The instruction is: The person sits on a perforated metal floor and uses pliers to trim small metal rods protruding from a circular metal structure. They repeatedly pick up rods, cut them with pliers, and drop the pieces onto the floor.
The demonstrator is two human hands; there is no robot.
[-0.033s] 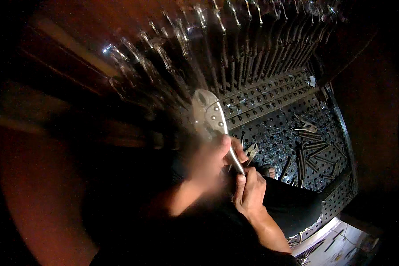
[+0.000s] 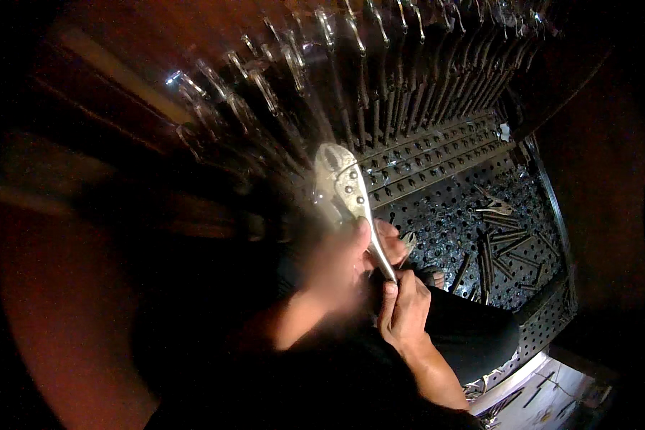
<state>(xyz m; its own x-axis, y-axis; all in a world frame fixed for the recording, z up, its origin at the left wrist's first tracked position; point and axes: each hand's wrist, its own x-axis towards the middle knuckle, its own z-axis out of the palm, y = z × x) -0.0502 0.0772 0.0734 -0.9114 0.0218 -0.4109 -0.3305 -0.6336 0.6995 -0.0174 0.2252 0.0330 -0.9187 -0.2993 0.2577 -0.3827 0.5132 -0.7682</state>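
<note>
Steel locking pliers (image 2: 351,188) point their jaws up and away from me in the middle of the head view. My left hand (image 2: 340,265) grips the pliers around their body and handle. It is blurred, and its thumb lies along the handle while some fingers show on the far side. Lower and to the right, my right hand (image 2: 406,308) pinches the handle's end between thumb and curled fingers. What sits at that end is hidden by the fingers. The lower handle is mostly lost behind the left hand and in shadow.
A dark perforated metal panel (image 2: 437,215) lies beyond my hands, with several dark rods (image 2: 505,251) and another pair of pliers (image 2: 496,208) on it. Rows of upright rods with shiny tops (image 2: 362,43) stand at the back. My foot (image 2: 435,278) shows near my right hand.
The pliers have tilted very slightly, and the left fingers behind the handle look a little looser. My right hand stays at the handle's end.
</note>
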